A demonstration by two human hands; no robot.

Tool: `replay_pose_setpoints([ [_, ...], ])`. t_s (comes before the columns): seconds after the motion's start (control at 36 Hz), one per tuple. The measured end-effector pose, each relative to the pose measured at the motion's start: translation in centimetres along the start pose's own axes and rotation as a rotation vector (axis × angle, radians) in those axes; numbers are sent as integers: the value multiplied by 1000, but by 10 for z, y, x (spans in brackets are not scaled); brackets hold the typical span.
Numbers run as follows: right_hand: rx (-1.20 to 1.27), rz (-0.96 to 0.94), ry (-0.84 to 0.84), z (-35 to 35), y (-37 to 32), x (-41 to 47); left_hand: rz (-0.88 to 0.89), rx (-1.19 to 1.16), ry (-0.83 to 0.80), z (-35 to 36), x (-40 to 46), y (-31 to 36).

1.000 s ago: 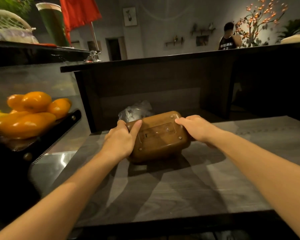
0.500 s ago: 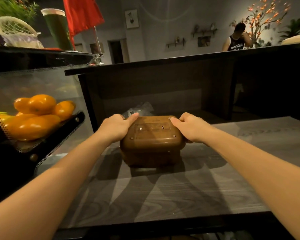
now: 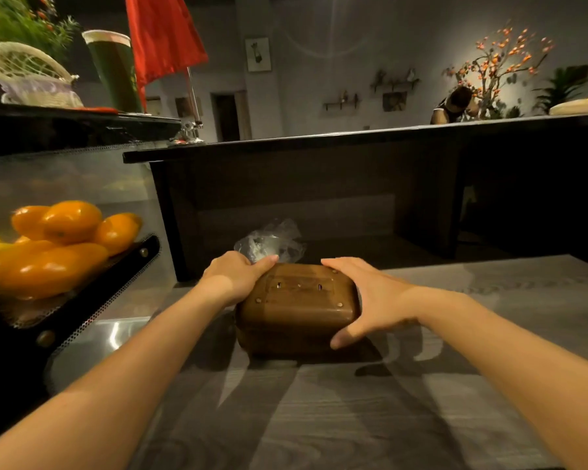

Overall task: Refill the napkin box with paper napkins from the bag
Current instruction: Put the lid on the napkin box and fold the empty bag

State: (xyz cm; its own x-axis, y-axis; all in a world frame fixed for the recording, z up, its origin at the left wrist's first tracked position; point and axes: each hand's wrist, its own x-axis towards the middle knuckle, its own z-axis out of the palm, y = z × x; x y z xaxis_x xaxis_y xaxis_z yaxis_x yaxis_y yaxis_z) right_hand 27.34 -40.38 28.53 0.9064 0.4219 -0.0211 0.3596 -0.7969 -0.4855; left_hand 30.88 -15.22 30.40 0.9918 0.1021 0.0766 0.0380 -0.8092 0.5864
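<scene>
A brown wooden napkin box (image 3: 296,308) with rounded corners stands on the grey wood-grain counter (image 3: 319,418), its panel with small slots and studs facing up. My left hand (image 3: 233,278) grips the box's left side, thumb lying along the top edge. My right hand (image 3: 370,298) grips the right side, fingers over the top and thumb down the front corner. Just behind the box lies a crumpled clear plastic bag (image 3: 269,240); no napkins show in it from here.
A perforated metal basket (image 3: 82,300) of oranges (image 3: 65,239) sits at the left. A tall dark counter wall (image 3: 319,198) rises behind the box. A red flag (image 3: 163,39), a green cup (image 3: 114,67) and a woven basket (image 3: 24,72) stand on the upper ledge. A person (image 3: 454,105) stands far back.
The box was tilted and turned, and now sits level and squared toward me. My right hand moved from the top right edge to wrap the right side, thumb at the front corner.
</scene>
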Motion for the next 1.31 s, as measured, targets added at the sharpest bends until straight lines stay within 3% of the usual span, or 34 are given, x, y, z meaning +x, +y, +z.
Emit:
replay_pose_setpoints([
  [0.25, -6, -65, 60, -8, 2, 9, 23, -104, 6, 0, -1, -2],
  [0.42, 63, -61, -15, -15, 0, 18, 79, -143, 25, -3, -2, -10],
  [0.56, 136, -59, -65, -17, 2, 22, 88, -175, -79, -3, -3, -17],
  [0.81, 210, -56, -38, -16, 11, 27, 101, -292, -115, -1, -2, -24],
  [1.31, 243, -51, -81, -12, 10, 30, 119, -348, -59, 1, -7, -31],
])
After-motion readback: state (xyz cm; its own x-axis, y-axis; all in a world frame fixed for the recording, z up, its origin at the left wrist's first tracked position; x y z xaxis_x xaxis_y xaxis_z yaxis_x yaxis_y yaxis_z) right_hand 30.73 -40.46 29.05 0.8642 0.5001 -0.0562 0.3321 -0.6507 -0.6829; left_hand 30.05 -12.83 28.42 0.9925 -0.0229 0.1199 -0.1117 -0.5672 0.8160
